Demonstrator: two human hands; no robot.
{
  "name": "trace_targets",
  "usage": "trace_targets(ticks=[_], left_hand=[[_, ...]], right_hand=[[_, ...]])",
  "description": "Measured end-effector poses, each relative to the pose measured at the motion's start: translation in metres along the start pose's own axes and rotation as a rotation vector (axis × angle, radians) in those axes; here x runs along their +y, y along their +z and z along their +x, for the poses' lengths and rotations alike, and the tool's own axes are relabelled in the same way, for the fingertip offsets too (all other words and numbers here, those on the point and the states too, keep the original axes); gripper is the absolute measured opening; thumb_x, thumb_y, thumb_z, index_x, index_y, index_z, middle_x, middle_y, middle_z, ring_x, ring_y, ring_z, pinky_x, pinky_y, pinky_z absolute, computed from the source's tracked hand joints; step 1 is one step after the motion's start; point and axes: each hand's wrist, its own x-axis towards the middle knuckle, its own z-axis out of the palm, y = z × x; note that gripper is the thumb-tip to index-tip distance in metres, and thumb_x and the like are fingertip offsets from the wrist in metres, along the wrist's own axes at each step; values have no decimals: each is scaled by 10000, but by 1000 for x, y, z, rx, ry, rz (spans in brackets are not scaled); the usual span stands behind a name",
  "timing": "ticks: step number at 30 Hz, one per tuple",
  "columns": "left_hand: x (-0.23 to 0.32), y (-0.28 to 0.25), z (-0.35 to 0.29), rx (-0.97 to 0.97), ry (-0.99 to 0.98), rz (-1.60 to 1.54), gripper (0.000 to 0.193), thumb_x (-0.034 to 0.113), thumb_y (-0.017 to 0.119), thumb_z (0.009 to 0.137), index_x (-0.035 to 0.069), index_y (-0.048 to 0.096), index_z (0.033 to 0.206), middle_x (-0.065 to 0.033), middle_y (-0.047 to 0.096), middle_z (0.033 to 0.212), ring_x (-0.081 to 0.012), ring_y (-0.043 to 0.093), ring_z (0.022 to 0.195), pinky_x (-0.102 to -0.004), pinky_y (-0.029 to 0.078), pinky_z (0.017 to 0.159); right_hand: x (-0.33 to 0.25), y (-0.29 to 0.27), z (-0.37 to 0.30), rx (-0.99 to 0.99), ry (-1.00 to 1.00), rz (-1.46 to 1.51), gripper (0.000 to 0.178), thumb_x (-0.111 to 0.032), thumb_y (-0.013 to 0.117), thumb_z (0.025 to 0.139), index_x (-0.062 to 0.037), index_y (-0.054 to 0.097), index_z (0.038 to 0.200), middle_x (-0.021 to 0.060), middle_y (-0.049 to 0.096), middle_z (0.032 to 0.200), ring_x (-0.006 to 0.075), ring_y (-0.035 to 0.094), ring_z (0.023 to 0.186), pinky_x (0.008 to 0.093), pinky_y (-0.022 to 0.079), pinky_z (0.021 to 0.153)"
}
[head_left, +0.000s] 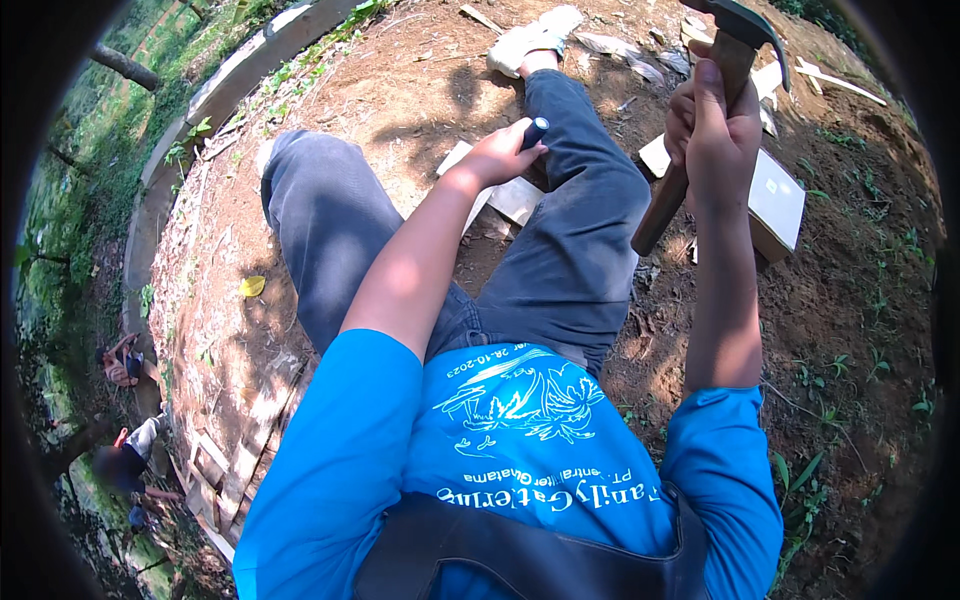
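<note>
My right hand (712,118) grips the wooden handle of a hammer (700,150), raised high, its dark metal head (745,22) at the top of the view. My left hand (500,152) is closed around a dark, blue-tipped tool (535,130), held down over pale wooden pieces (515,198) that lie on the dirt between my legs. I sit on the ground in grey trousers with my right leg stretched out. What the tool's tip touches is hidden by my hand.
A pale wooden block (778,200) lies on the soil to the right, with splinters and scraps (840,82) beyond it. A concrete curb (170,160) and grass run along the left. Another person (125,462) crouches far left beside wooden frames (235,470).
</note>
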Motion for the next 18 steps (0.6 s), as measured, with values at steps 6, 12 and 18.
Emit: trace_targets(ticks=[6,12,18], left_hand=[[11,18,0,-35,24,-23,475,376,627,957,62,518,1296,-188,665,1189,-349,616,1156,-412,469,964],[8,5,-3,13,-18,-12,401,344,631,955,55,536,1218,-166,684,1094,-326,650,1054,-421,481,921],[7,1,8,30,19,16,406,339,636,950,60,546,1232,-177,678,1149,-347,634,1110,-430,473,943]], right_hand=[[116,-22,-15,-281,305,-679,327,-304,596,975,1,563,1088,191,667,935,266,662,898,403,480,815],[16,-12,-7,103,-38,79,266,-296,494,1055,-31,497,1037,-48,412,634,22,343,422,204,280,368],[65,-23,-5,-254,269,-457,270,-284,569,1006,-15,548,1007,62,590,799,157,571,736,304,436,670]])
